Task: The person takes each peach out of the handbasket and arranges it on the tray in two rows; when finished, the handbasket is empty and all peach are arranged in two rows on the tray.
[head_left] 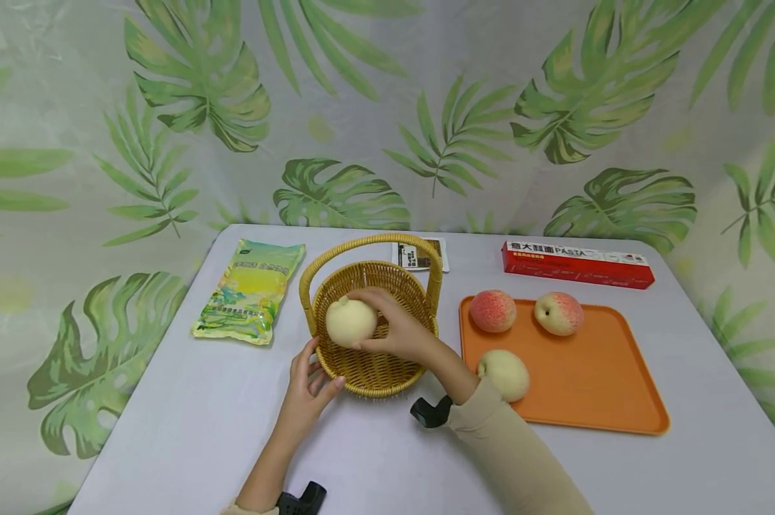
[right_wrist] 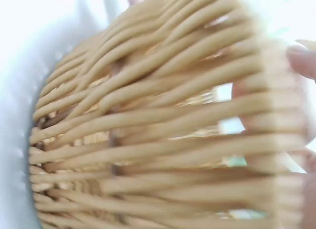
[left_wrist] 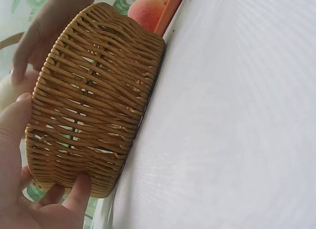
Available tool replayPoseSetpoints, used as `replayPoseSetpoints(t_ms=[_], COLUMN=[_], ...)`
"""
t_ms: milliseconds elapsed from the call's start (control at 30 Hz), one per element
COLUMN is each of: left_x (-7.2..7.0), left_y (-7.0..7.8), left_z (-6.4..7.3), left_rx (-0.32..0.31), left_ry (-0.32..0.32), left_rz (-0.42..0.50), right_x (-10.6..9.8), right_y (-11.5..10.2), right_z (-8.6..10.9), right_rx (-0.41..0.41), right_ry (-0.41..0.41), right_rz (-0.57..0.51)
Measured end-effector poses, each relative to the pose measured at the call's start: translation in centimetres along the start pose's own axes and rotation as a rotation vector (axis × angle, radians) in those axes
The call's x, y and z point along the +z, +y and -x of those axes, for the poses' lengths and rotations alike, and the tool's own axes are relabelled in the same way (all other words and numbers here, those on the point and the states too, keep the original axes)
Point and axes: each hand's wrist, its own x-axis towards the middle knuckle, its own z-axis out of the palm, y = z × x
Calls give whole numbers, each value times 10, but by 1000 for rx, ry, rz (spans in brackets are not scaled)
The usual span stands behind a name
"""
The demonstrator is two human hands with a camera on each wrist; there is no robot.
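A yellow-brown wicker basket (head_left: 376,375) with a tall arched handle stands on the white table. My right hand (head_left: 396,327) holds a pale cream peach (head_left: 347,323) between thumb and fingers, over the basket's opening. Blurred wicker of the basket (right_wrist: 148,140) fills much of the right wrist view, with the peach partly hidden behind it. At the basket's near left side, my left hand (head_left: 306,393) grips it. The left wrist view shows that thumb at the rim and the fingertips (left_wrist: 81,184) against the woven outer wall.
Right of the basket lies an orange tray (head_left: 593,372) with two pink-red peaches (head_left: 493,311) and another pale peach (head_left: 506,375). A red pasta box (head_left: 577,266) is behind it. Back left lies a green-yellow packet (head_left: 252,293); a small packet (head_left: 435,254) sits behind the basket.
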Motion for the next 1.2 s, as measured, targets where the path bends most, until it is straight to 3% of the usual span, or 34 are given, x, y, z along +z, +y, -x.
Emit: replayPoseSetpoints(t_ms=[100,267,500,667,800,967,1200], left_x=[1,2,1,1,0,1,0], left_y=[8,20,1,-1,-2,-4,-2], left_z=[1,4,0,1,0,-1,0], left_rx=[3,21,18,26,25,25,20], left_ry=[-9,-18,-4,5,1,-2,4], left_rz=[19,34,-1,-1,-5,-3,-4], right_x=[-12,-39,-75,-92,-99,-98,-92], right_y=[-14,-31,-26,-11,2,24,37], right_z=[14,47,105,149,183,221,246], right_rx=[-34,-49,-21,25,113,284,540], right_ry=[50,133,314,481,602,740,796], right_rz=[19,-49,-67,-22,10,82,185])
